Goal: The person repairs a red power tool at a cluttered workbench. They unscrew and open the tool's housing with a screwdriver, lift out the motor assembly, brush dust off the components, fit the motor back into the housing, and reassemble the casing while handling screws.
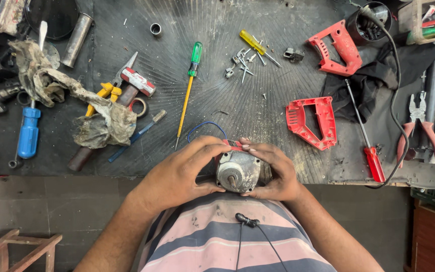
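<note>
Both hands hold one small grey metal motor (237,171) low in the middle of the frame, right at the near edge of the dark workbench (258,40). The left hand (179,174) is curled around the motor's left side, with the thumb under it and the fingers over the top. The right hand (275,174) is wrapped around its right side, fingers pressed on the top. The round end of the motor, with a short shaft in the middle, faces up at the camera. A thin blue wire (205,126) loops on the bench just above the hands. A bit higher lies a long screwdriver with a green handle (190,85). Near the top middle is a yellow screwdriver (255,45) beside a little pile of screws (240,63). To the right lie two red plastic shell pieces, one (310,123) near the hands and the other (336,48) up by the top right. A red screwdriver (368,141) lies right of the near shell, and red pliers (421,131) sit at the far right. On the left lie a dirty rag (76,100), a hammer (122,100) and a blue-handled tool (27,133).
</note>
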